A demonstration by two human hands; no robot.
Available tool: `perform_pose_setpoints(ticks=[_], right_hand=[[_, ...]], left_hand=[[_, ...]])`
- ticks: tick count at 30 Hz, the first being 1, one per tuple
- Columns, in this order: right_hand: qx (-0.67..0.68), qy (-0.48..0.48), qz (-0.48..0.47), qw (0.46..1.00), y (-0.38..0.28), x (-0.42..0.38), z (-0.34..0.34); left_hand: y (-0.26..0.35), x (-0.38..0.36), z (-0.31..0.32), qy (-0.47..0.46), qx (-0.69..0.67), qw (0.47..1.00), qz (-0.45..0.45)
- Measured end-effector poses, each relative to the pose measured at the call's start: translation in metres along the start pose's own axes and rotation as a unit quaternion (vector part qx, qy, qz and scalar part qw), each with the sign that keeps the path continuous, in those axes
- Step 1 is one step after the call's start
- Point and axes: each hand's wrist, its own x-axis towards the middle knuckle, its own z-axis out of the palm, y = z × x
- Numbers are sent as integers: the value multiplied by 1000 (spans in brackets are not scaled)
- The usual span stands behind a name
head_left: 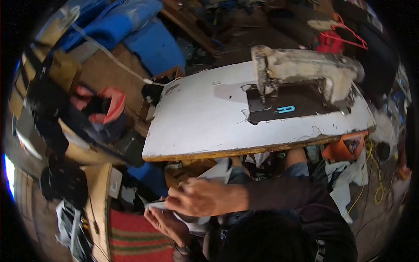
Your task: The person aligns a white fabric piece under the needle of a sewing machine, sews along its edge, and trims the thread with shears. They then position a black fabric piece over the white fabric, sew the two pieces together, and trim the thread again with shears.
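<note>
My right hand (196, 198), blurred by motion, crosses in front of my body with its fingers closed on a grey-white sheet (220, 171). Just below it, my left hand (168, 225) grips the edge of the same sheet from underneath, a dark band round its wrist. The sheet is folded or bunched between the hands, and its material is not clear. Both hands are off the near left edge of the white sewing table (192, 118). On that table stands a worn sewing machine (301, 65), with a small light-blue piece (286, 109) on its dark bed.
A wooden bench with a red striped cloth (139, 236) is at lower left. A bag with a red lining (109, 105) and a blue drum (155, 48) stand left of the table. An orange pouch (345, 148) hangs under its right edge, near a yellow cord (379, 192).
</note>
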Motion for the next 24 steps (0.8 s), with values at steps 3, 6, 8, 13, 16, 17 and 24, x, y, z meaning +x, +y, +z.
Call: perform_pose_setpoints(ticks=[3,6,8,13,16,17,24], right_hand=[[38,-90,-10,995,-12,-8,33],[6,72,-63,995,-8,22,39],[21,113,-26,993,13,23,0],[-32,230,146,961,71,-46,-92],[-52,213,312,925,83,-118,-102],[-39,212,356,909,86,-142,-92],[-103,-11,517,850,83,-220,-67]], left_hand=[[2,-19,2,111,62,990,64],[12,59,-22,126,477,790,364],[79,96,31,247,537,657,468],[201,121,230,-180,176,834,490],[163,90,349,-489,111,752,428],[122,82,381,-563,77,717,403],[8,7,439,-665,165,677,268]])
